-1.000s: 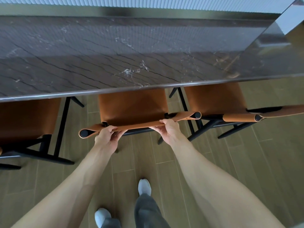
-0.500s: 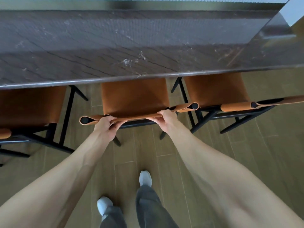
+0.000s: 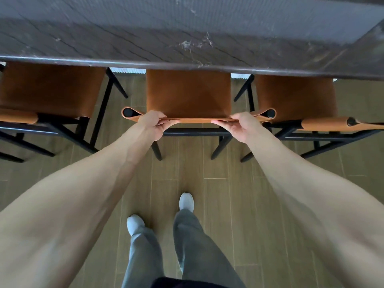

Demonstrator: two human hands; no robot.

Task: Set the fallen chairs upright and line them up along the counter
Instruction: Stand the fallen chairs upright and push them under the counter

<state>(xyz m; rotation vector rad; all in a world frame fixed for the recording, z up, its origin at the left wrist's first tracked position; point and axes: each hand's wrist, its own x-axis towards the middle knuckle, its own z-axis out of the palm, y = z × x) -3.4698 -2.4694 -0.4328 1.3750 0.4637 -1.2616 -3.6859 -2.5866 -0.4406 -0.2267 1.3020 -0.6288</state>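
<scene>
Gripping the middle chair's backrest [image 3: 195,119] with left hand [image 3: 156,126] and right hand [image 3: 239,126], fingers curled round it, I've squared it, seemingly aligned, under the counter [image 3: 145,38].

Three upright tan chairs [image 3: 188,94] under counter [image 3: 145,38]
</scene>
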